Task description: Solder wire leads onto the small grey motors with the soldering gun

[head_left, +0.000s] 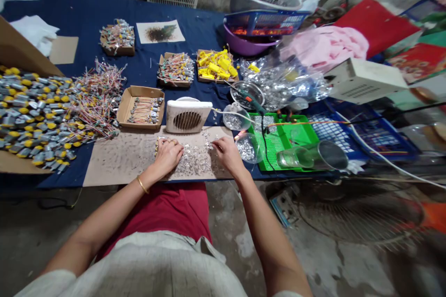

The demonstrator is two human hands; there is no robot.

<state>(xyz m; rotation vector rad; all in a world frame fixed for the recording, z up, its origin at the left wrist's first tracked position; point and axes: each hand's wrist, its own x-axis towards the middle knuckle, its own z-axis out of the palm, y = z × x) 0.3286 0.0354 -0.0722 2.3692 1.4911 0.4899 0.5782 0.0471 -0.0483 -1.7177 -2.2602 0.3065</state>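
Note:
On a brown cardboard sheet [118, 158] lie many tiny metallic parts [195, 160]. My left hand [167, 154] rests at the left side of these parts, its fingers curled together over a small strip with yellow bits at its edge; what it grips is mostly hidden. At the right side of the parts, my right hand [226, 151] has thumb and forefinger pinched near the sheet, and anything between them is too small to name. Just behind the hands stands a white square fan [188, 123]. Bowls of shiny parts [246, 147] sit right of my right hand.
Motors with yellow ends [31, 116] and wires pile up at the left. Behind are small cardboard boxes, one with yellow pieces [218, 65]. A soldering iron [249, 100], green baskets [303, 132], cables and a clear cup [296, 158] crowd the right. A floor fan [358, 213] stands below.

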